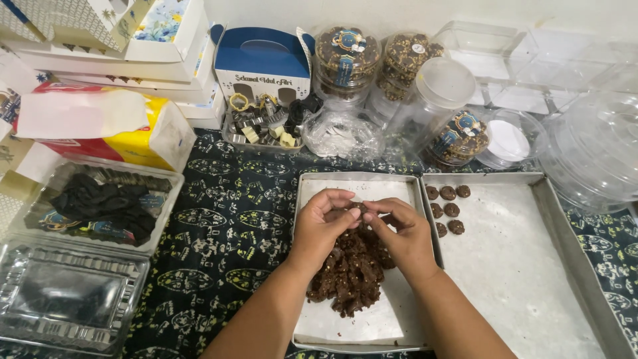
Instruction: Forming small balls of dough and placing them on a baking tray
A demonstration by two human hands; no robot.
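Observation:
My left hand and my right hand meet above a metal tray, fingertips pinching a small lump of dark chocolate dough between them. Below the hands a heap of the same brown dough with pale flecks lies on the tray. To the right a larger metal tray holds several small round dough balls in its top left corner.
Clear jars of cookies and empty plastic lids stand at the back. A blue gift box, a small tray of cutters, a tissue pack and clear plastic containers sit to the left on a dark patterned cloth.

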